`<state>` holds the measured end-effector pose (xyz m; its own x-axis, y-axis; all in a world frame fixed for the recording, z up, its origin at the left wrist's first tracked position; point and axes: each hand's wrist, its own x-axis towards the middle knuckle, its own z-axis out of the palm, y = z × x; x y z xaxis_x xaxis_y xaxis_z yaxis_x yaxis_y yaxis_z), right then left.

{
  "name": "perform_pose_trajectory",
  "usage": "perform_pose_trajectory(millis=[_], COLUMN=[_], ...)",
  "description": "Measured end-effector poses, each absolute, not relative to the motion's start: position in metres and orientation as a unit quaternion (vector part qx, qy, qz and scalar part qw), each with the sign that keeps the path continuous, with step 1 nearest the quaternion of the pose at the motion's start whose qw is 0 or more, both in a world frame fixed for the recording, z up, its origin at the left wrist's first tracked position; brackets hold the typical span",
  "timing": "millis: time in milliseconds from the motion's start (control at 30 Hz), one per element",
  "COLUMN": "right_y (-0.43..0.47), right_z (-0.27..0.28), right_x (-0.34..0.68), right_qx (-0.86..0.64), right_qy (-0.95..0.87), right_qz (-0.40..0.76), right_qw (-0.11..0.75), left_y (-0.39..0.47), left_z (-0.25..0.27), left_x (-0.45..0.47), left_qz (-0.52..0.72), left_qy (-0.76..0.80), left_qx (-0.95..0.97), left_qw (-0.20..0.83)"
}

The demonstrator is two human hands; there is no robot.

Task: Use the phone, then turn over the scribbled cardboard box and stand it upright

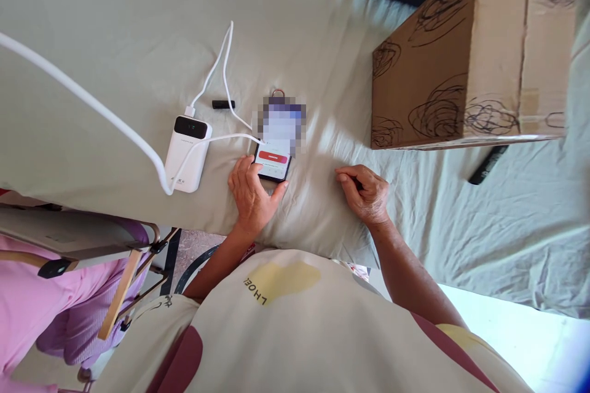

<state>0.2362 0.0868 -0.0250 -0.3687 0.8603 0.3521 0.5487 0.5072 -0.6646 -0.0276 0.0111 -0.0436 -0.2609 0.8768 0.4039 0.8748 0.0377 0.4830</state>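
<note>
A smartphone [275,166] with a lit screen and a red button lies on the sheet, its upper part blurred by pixelation. My left hand [253,196] is closed on its lower end, fingers at the left edge and thumb at the lower right corner. To the right, my right hand [364,193] rests on the sheet in a loose fist, with a dark gap between thumb and fingers and no object showing. A white power bank [187,163] lies left of the phone, with a thin white cable [225,67] plugged into its top end and running towards the phone.
A short black cylinder [224,104] lies by the cable. A thicker white cord [92,95] crosses from the left. At right stands a scribbled cardboard box [421,86], with a black stick-shaped object [486,167] by its base. A person in pink [59,295] sits at lower left beside a chair.
</note>
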Motion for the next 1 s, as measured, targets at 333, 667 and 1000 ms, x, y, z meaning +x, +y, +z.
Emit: perform_pose_trajectory(millis=[333, 667, 1000], right_y=[0.0879, 0.0867, 0.0871], right_z=[-0.0230, -0.0277, -0.0233], right_x=[0.2336, 0.2335, 0.2324], right_qx=[-0.428, -0.431, -0.428], right_qy=[-0.804, -0.797, -0.796], right_qz=[0.208, 0.213, 0.220], right_qw=[0.357, 0.365, 0.367], left_y=[0.0124, 0.0107, 0.0111], left_z=[-0.0392, -0.0432, -0.0444], left_x=[-0.0271, -0.0294, -0.0301], left_qz=[0.343, 0.338, 0.338], left_qy=[0.710, 0.718, 0.718], left_qx=[0.615, 0.607, 0.609], left_qw=[-0.005, 0.039, 0.020])
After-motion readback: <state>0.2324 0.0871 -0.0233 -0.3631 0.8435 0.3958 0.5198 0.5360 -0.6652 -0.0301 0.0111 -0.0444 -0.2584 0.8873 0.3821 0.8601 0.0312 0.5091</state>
